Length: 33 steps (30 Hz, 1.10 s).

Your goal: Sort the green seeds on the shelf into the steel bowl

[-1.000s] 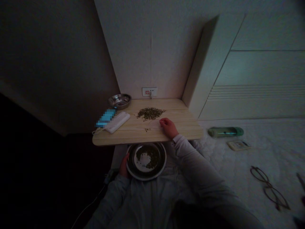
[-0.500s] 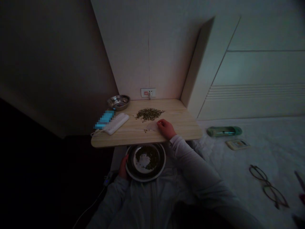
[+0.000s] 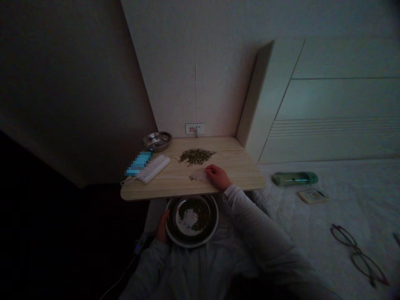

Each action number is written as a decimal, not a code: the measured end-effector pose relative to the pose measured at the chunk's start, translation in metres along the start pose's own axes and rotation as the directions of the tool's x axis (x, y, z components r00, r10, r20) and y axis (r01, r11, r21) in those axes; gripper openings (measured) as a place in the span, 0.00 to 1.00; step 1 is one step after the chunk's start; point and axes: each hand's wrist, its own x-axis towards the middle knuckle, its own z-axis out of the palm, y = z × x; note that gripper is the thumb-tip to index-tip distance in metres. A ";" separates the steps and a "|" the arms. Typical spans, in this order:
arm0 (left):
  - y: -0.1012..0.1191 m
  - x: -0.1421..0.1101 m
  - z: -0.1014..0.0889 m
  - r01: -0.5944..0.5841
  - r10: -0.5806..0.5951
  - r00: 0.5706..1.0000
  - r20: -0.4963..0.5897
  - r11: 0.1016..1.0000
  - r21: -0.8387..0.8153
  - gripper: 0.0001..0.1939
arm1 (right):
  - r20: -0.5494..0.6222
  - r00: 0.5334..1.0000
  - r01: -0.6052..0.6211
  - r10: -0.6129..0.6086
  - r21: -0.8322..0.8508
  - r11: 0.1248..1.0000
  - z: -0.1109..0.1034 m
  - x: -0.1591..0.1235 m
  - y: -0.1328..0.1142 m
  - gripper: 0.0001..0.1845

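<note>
My left hand [image 3: 162,227] grips the left rim of a round metal bowl [image 3: 213,227] on my lap, below the table's front edge. Small dark green beans [image 3: 204,214] lie inside it in a ring, with bare metal in the middle. On the wooden table my right hand [image 3: 218,176] pinches a thin, pale, see-through piece [image 3: 198,175], flat and low over the tabletop. At its left edge sit a few loose beans [image 3: 191,178]. Farther back spreads a larger heap of the same beans [image 3: 196,156].
A second metal bowl [image 3: 157,141] stands at the table's back left corner. Near it are a lit phone [image 3: 138,163] and a white power strip [image 3: 153,168]. Right of the table, a green bottle [image 3: 294,178], another phone [image 3: 313,195] and glasses [image 3: 356,250] lie on the bed.
The whole view has shifted, so everything appears slightly lower. The see-through piece in my right hand has moved a little toward the few loose beans. My left hand keeps its hold on the bowl.
</note>
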 end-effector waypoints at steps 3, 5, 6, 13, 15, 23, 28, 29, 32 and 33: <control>0.001 0.001 0.000 -0.022 0.022 0.999 -0.032 1.000 -0.003 0.12 | -0.006 1.000 -0.007 0.008 0.007 1.000 0.001 -0.001 -0.001 0.12; 0.001 0.000 0.000 -0.014 0.014 1.000 -0.009 1.000 0.006 0.11 | -0.003 1.000 -0.002 0.003 0.014 1.000 0.001 -0.001 -0.001 0.12; 0.001 0.000 0.000 -0.001 0.001 1.000 0.004 1.000 0.010 0.11 | 0.002 1.000 0.003 -0.003 0.019 1.000 0.001 -0.001 -0.001 0.11; -0.001 0.005 -0.006 -0.003 0.003 1.000 0.025 1.000 0.003 0.10 | -0.032 0.999 0.003 -0.001 0.060 0.998 0.000 -0.002 0.000 0.11; 0.000 0.003 -0.005 -0.018 0.018 1.000 0.018 1.000 0.006 0.10 | -0.045 0.999 -0.002 0.004 0.048 0.999 0.000 -0.002 0.001 0.11; 0.002 -0.002 0.001 0.020 -0.018 0.999 0.029 0.999 -0.041 0.11 | -0.037 0.999 -0.002 0.002 0.008 1.000 0.000 -0.002 -0.001 0.11; 0.000 0.005 -0.006 0.049 -0.046 0.997 0.066 0.998 -0.035 0.12 | 0.003 1.000 0.030 -0.030 0.040 0.999 0.001 -0.005 -0.002 0.11; 0.000 0.006 -0.006 0.045 -0.042 0.997 0.058 0.998 -0.038 0.12 | 0.017 0.999 0.036 -0.037 0.051 0.998 0.001 -0.006 -0.002 0.11; 0.001 0.005 -0.004 0.027 -0.027 1.000 0.011 0.999 -0.041 0.12 | 0.054 0.998 0.041 -0.046 0.079 0.996 0.001 -0.008 -0.003 0.11; 0.001 0.003 -0.003 0.025 -0.026 1.000 -0.005 0.999 -0.037 0.12 | 0.061 0.997 0.042 -0.048 0.085 0.995 0.001 -0.009 -0.003 0.11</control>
